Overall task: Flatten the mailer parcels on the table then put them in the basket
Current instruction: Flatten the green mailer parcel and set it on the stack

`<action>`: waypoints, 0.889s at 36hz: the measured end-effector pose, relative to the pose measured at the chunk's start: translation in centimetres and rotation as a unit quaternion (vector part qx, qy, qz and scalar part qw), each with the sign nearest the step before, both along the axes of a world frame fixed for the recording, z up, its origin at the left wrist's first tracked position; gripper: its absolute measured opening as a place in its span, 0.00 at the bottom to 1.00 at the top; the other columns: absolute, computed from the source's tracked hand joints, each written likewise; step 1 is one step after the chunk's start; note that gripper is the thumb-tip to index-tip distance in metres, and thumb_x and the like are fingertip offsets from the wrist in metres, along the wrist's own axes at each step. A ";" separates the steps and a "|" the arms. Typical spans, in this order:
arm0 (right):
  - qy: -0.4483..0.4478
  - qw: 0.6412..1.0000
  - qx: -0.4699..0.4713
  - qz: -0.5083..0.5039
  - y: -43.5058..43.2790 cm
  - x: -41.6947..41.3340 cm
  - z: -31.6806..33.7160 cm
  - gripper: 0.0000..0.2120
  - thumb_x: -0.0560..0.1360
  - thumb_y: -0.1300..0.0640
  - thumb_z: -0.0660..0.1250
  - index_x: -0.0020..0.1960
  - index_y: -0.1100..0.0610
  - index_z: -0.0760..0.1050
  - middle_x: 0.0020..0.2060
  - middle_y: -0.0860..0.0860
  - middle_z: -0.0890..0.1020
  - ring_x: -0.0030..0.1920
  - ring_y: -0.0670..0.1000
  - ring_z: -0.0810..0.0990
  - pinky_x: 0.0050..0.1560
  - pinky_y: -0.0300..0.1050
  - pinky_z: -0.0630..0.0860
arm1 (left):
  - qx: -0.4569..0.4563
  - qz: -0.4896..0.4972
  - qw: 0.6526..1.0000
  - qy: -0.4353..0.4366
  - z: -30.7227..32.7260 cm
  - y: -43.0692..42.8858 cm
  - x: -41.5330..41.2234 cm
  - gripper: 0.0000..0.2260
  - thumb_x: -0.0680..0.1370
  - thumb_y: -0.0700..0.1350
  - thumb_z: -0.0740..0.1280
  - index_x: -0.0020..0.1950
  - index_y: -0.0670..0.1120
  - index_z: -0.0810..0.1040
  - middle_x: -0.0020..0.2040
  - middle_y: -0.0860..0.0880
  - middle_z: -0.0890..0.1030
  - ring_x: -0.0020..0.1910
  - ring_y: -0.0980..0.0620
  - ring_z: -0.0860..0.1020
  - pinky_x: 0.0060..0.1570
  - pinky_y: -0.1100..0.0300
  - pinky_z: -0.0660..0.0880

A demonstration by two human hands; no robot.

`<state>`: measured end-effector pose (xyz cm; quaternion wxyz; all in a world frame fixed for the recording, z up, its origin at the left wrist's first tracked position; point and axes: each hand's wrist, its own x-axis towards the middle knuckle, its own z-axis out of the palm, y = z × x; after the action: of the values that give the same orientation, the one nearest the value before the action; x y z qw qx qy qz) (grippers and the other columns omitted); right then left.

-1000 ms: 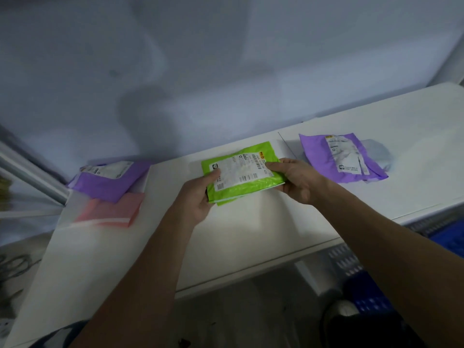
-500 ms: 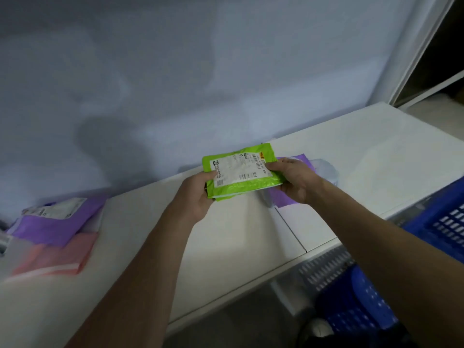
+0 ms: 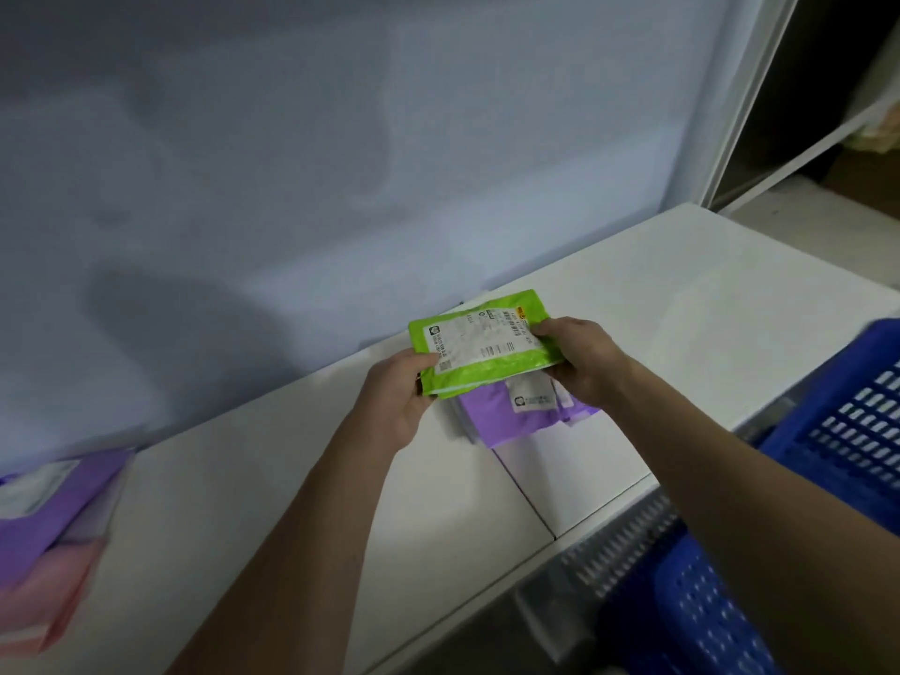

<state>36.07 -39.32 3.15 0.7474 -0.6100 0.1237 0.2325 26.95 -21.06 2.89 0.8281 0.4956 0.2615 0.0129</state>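
The green mailer (image 3: 487, 345), a glossy flat plastic pouch with a white printed label, is held above the counter (image 3: 292, 504). The left hand (image 3: 397, 397) pinches its near left corner and the right hand (image 3: 579, 358) pinches its right edge. Directly beneath it a purple mailer (image 3: 506, 416) lies on the smooth white counter, partly hidden. A blue basket (image 3: 857, 421) with slotted plastic walls stands at the right. Far left, blurred, a second purple mailer (image 3: 58, 509) overlaps a pink mailer (image 3: 53, 591). A plain pale wall (image 3: 341, 138) rises behind.
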 end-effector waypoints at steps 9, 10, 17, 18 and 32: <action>-0.123 0.963 -0.238 -0.042 -1.9 1.2 -2.1 0.01 0.70 0.57 0.70 0.41 0.54 0.78 0.40 0.54 0.82 0.45 0.57 0.82 0.53 0.55 0.80 | 0.078 0.007 0.996 0.040 -1.3 -1.8 2.4 0.04 0.76 0.31 0.65 0.47 0.37 0.78 0.38 0.43 0.82 0.33 0.51 0.81 0.35 0.60 0.80; -0.146 0.947 -0.283 -0.033 -1.8 1.1 -2.1 0.02 0.71 0.56 0.70 0.43 0.53 0.79 0.40 0.53 0.83 0.47 0.56 0.81 0.54 0.52 0.79 | 0.092 0.012 0.995 0.046 -1.6 -1.8 2.4 0.05 0.76 0.30 0.65 0.44 0.38 0.78 0.36 0.44 0.82 0.30 0.52 0.81 0.33 0.61 0.80; -0.189 0.905 -0.382 0.000 -1.9 0.9 -3.0 0.09 0.73 0.54 0.66 0.51 0.52 0.81 0.41 0.51 0.82 0.43 0.51 0.76 0.42 0.40 0.69 | 0.144 0.023 0.985 0.089 -4.2 -1.8 2.5 0.06 0.73 0.31 0.69 0.47 0.39 0.80 0.42 0.41 0.81 0.35 0.49 0.80 0.41 0.57 0.79; -0.190 0.903 -0.387 0.003 -1.9 1.0 -3.3 0.09 0.73 0.54 0.66 0.52 0.52 0.81 0.41 0.50 0.81 0.43 0.51 0.76 0.42 0.40 0.68 | 0.145 0.022 0.985 0.093 -4.4 -1.8 2.5 0.05 0.73 0.31 0.69 0.45 0.40 0.79 0.41 0.42 0.82 0.35 0.48 0.80 0.40 0.58 0.79; -0.178 0.892 -0.417 -0.004 -1.4 1.0 -3.4 0.22 0.73 0.54 0.66 0.66 0.55 0.71 0.58 0.55 0.80 0.61 0.57 0.76 0.59 0.48 0.73 | 0.089 -0.001 0.993 0.072 -3.4 -1.1 0.8 0.03 0.76 0.33 0.66 0.46 0.40 0.77 0.34 0.46 0.83 0.31 0.53 0.82 0.31 0.64 0.79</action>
<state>37.02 -40.69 -0.23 0.4352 -0.8959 0.0770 0.0443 27.79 -22.15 -0.50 0.7599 0.5669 0.3181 -0.0002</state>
